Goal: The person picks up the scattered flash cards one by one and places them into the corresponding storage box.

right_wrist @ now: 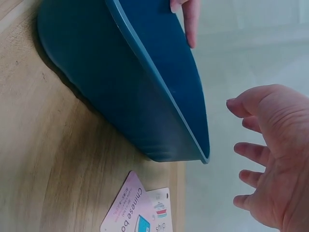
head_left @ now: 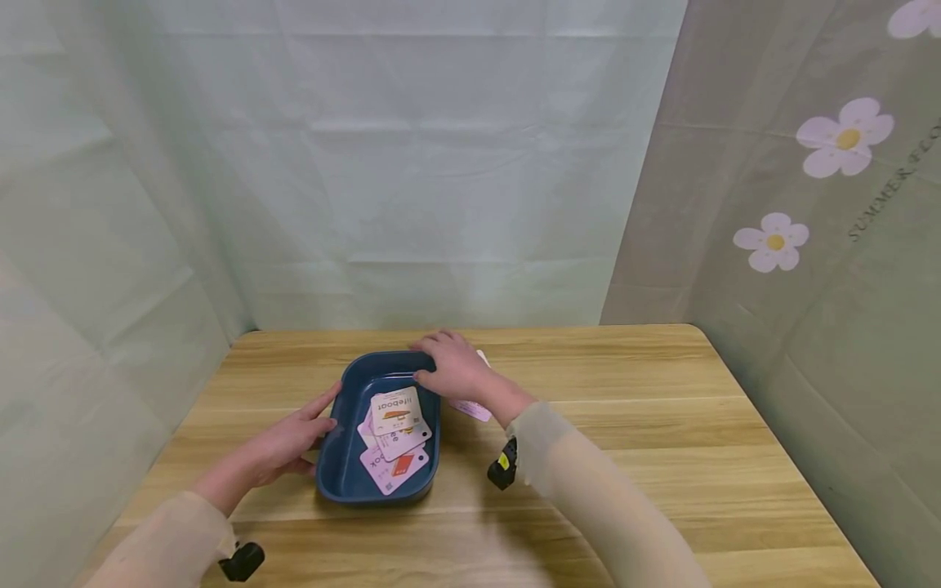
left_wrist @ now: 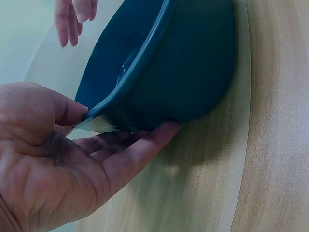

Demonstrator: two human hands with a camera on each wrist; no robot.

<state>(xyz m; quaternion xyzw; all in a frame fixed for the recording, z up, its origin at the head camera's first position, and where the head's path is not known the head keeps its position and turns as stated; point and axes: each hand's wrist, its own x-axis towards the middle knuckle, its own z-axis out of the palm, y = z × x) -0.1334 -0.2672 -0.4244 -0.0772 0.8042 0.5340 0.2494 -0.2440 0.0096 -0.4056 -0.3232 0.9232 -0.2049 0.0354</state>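
A dark blue plastic bin point(head_left: 344, 461) stands on the wooden table with several picture cards inside. Topmost is a card reading "lifeboat" point(head_left: 395, 410), overlapping pink-edged cards, one with a red book picture point(head_left: 394, 469). My left hand point(head_left: 285, 445) grips the bin's left side; in the left wrist view its thumb is at the rim and its fingers lie along the outer wall. My right hand point(head_left: 457, 369) hovers at the far right corner, and the right wrist view shows its fingers spread, apart from the rim and holding nothing.
Right of the bin, partly behind my right forearm, a pink card reading "Chinese bo" point(right_wrist: 126, 205) overlaps a white card with a ship picture point(right_wrist: 161, 209). The wooden table point(head_left: 625, 433) extends to the right. Hanging fabric point(head_left: 441, 163) borders its back and sides.
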